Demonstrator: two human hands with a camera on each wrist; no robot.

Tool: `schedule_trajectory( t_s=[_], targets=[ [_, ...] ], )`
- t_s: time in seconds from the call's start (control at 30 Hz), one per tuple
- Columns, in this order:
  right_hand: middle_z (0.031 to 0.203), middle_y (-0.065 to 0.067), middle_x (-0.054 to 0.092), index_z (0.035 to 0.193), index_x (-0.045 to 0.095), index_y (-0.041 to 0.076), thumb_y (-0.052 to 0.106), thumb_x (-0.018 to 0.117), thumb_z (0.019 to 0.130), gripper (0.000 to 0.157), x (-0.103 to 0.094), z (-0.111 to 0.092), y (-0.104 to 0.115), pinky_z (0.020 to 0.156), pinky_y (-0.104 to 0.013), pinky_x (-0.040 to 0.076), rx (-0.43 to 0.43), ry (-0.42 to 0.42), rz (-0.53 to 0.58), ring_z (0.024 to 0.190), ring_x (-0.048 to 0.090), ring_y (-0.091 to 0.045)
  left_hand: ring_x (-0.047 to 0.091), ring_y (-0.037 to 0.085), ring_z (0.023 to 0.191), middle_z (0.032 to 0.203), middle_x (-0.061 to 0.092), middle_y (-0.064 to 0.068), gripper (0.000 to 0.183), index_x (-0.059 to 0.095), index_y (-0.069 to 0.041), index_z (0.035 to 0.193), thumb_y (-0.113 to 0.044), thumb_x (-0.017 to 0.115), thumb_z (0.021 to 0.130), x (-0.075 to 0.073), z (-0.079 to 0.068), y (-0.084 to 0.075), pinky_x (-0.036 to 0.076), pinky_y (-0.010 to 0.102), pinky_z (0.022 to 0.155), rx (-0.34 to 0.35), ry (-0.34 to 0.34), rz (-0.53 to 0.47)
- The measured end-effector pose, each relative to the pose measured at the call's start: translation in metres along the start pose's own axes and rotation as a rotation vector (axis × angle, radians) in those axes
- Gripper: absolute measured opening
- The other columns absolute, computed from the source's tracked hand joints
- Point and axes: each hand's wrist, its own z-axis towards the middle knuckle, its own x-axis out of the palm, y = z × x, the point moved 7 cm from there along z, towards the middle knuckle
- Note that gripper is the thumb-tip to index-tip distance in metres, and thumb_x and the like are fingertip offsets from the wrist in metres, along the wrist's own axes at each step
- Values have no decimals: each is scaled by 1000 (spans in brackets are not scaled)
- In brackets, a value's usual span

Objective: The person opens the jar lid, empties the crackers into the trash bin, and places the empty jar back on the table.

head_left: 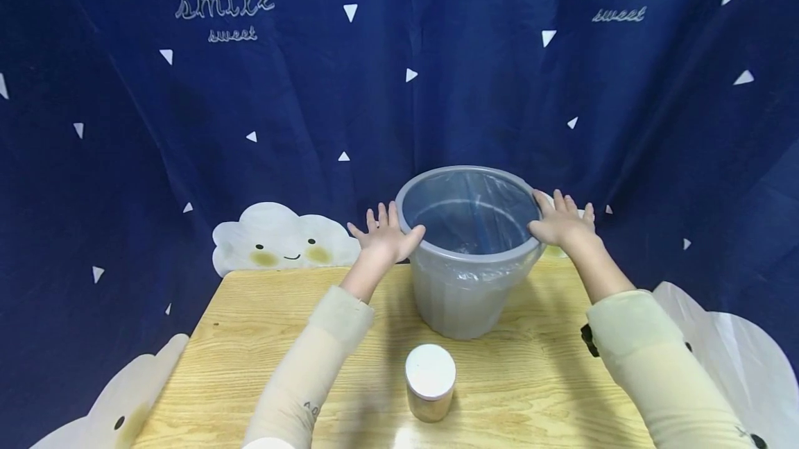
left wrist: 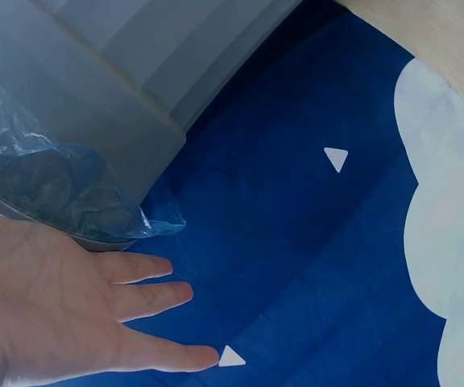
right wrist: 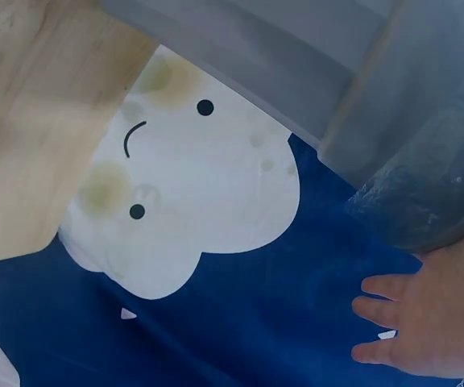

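Note:
A grey trash can (head_left: 458,300) stands on the wooden table with a clear, bluish plastic bag (head_left: 477,216) lining it. The bag's edge is folded down outside the rim, as both wrist views show. My left hand (head_left: 385,235) touches the left side of the rim, fingers straight and spread. On the right side of the rim rests my right hand (head_left: 560,225), its fingers likewise extended outward. Neither hand is curled round the can. Loose bag film (left wrist: 55,189) hangs beside my left palm; more film (right wrist: 409,201) lies above my right fingers.
A small round container (head_left: 431,383) with a white lid stands upright in front of the trash can. The wooden table (head_left: 281,327) ends just behind the can. Beyond it hangs a dark blue curtain (head_left: 299,109) with white clouds and triangles.

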Motion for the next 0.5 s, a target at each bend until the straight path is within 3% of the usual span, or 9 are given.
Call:
schedule_trajectory(
  t_s=[0.5],
  targets=[
    [145, -34, 0, 146, 9, 7, 28, 37, 83, 72, 5, 4, 16, 100, -66, -7, -19, 25, 3, 133, 0, -50, 1, 31, 139, 153, 8, 10, 82, 8, -13, 148, -64, 28, 86, -6, -2, 15, 2, 67, 101, -15, 1, 30]
  ],
)
